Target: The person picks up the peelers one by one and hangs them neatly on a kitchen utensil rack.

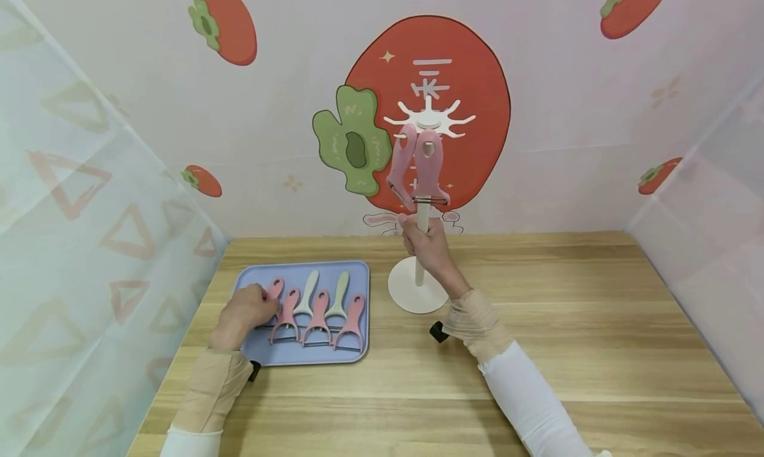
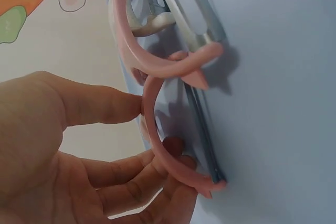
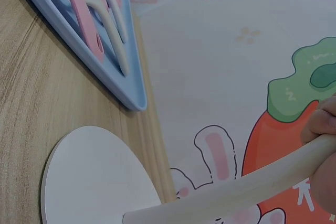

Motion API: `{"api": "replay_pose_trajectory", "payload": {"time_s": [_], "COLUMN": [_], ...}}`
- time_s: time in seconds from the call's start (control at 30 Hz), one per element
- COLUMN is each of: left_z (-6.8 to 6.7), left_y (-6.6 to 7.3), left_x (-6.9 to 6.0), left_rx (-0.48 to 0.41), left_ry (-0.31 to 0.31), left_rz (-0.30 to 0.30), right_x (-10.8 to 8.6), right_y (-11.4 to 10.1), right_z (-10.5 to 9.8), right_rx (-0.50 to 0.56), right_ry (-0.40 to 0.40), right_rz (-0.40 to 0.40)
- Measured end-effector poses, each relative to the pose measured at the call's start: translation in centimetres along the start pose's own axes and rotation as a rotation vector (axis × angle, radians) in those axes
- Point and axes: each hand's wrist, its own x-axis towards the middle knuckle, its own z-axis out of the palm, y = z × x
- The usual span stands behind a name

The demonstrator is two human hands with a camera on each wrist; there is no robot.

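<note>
My left hand [image 1: 246,313] is at the left side of the blue tray [image 1: 362,271], thumb and fingers about a pink peeler [image 1: 275,288]. In the left wrist view the thumb touches the curved head of that peeler [image 2: 150,109], with fingertips on its other side. More pink peelers [image 1: 355,311] lie beside it, along with a white peeler [image 1: 309,289] and a green peeler [image 1: 340,291]. My right hand [image 1: 431,246] grips the pole [image 3: 236,195] of a white stand [image 1: 428,119]. Two pink peelers [image 1: 428,162] hang from the stand's hooks.
The stand's round white base [image 1: 406,296] rests on the wooden table [image 1: 537,377], right of the tray. Behind the table rises a wall [image 1: 567,178] with printed red fruit. Pale panels [image 1: 71,198] close off the sides.
</note>
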Motion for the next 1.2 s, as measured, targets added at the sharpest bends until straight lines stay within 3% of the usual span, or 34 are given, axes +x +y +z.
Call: {"api": "replay_pose_trajectory", "payload": {"time_s": [0.33,0.5,0.67,0.77,0.97,1.2], "left_z": [0.0,-0.6,-2.0,-2.7,-3.2,-3.5], "left_y": [0.0,0.0,0.4,1.0,2.3,3.9], "left_x": [-0.2,-0.6,-0.8,-0.7,-0.7,-1.3], "left_rx": [0.019,-0.004,-0.060,-0.111,-0.170,-0.222], "left_ry": [0.070,0.127,0.162,0.128,0.129,0.192], "left_rz": [-0.042,-0.019,0.030,0.070,0.167,0.265], "right_x": [0.1,0.1,0.0,-0.1,-0.2,-0.1], "right_y": [0.0,-0.1,-0.1,-0.2,-0.3,-0.3], "right_z": [0.2,0.2,0.2,0.1,0.1,0.2], "right_rx": [0.015,0.011,0.008,0.018,0.024,0.010], "right_ry": [-0.004,-0.003,0.003,0.009,0.015,0.013], "right_rz": [-0.008,-0.009,-0.007,0.006,0.033,0.026]}}
